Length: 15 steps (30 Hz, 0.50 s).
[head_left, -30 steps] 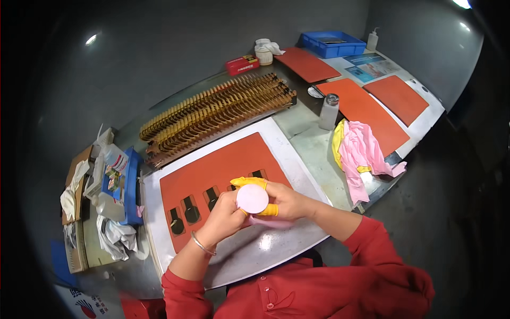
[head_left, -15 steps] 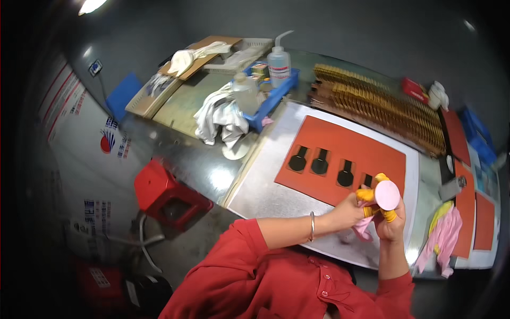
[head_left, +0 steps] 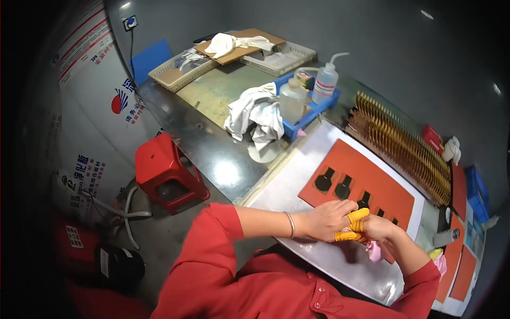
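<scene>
My left hand (head_left: 326,220) and my right hand (head_left: 376,227) meet over the near edge of an orange mat (head_left: 390,186). Yellow finger cots (head_left: 357,215) cover some fingertips. Both hands are closed around a bunched pink cloth (head_left: 375,251); part of it shows between the fingers and a loose end hangs below them. The round pink face seen earlier is hidden now. Several flat black paddle-shaped pieces (head_left: 343,187) lie in a row on the mat just beyond my hands, some partly covered by them.
Beyond the mat stands a long rack of yellow-brown slats (head_left: 404,143). A blue tray (head_left: 313,114) holds squeeze bottles (head_left: 325,82), beside a crumpled white cloth (head_left: 257,114). A red stool (head_left: 167,173) is at the left. A metal canister (head_left: 446,237) stands at the right.
The view has swung right, so the scene sits further left or lower. My hands have turned and closed together, and the round pink face has gone out of sight.
</scene>
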Tool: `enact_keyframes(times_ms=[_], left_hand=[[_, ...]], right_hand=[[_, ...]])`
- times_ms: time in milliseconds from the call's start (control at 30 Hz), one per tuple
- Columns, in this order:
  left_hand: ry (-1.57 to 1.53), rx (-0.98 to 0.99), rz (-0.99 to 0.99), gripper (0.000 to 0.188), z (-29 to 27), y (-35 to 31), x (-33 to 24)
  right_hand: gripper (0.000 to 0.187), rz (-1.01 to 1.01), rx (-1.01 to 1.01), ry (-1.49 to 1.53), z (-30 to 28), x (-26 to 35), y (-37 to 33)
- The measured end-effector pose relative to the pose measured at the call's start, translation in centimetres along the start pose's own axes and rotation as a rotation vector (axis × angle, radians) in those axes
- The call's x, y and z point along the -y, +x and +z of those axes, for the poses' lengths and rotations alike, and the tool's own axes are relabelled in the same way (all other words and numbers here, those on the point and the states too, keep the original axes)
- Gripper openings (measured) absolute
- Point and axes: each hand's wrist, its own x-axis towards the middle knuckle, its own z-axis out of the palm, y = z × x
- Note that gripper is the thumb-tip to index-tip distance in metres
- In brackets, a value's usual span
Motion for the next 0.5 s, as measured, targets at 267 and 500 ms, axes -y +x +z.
enact_keyframes(times_ms=[267,500], left_hand=[[-0.191,-0.777,-0.230,0.038,-2.6,-0.1,4.1],[-1.307,-0.885,-0.469,0.055,-5.2,-2.6,7.0]], right_hand=[[0.011,-0.620,-0.403,-0.853,2.0,7.7,5.8],[0.022,-1.308,-0.568,-0.954,4.7,10.8,11.3]])
